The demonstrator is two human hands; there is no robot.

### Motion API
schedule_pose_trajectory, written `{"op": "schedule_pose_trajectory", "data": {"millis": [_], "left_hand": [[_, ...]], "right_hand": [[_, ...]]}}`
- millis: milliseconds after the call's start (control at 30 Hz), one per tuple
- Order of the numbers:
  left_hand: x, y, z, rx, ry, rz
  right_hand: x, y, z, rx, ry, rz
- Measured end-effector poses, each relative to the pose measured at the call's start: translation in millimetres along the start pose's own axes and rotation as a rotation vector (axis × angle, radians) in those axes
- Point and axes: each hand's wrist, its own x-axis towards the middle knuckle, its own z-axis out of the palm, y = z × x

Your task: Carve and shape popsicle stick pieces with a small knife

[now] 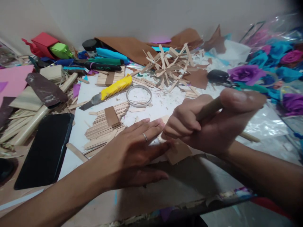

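My right hand is closed round a dull brown rod-shaped handle, the thumb resting over its upper end. Whatever is at the handle's lower end is hidden by the fist. Beneath both hands lies a flat, thin light-wood piece, partly covered. My left hand, a ring on one finger, stretches flat with fingers extended; its fingertips reach the wood piece beside my right fist. Just beyond the left hand is a stack of craft sticks with a brown strip across it.
A yellow utility knife and a clear tape roll lie behind the stack. Loose craft sticks pile up at the back. A black phone is at left, pliers behind, and purple paper flowers at right.
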Motion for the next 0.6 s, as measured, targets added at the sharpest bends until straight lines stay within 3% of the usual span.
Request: {"op": "schedule_pose_trajectory", "data": {"millis": [267,600], "left_hand": [[6,0,-5.4,-0.01,-0.017,0.013],[10,4,-8.7,0.031,-0.025,0.02]], "right_hand": [[0,2,-2,-0.015,-0.032,0.032],[0,15,8,0.072,0.053,-0.024]]}}
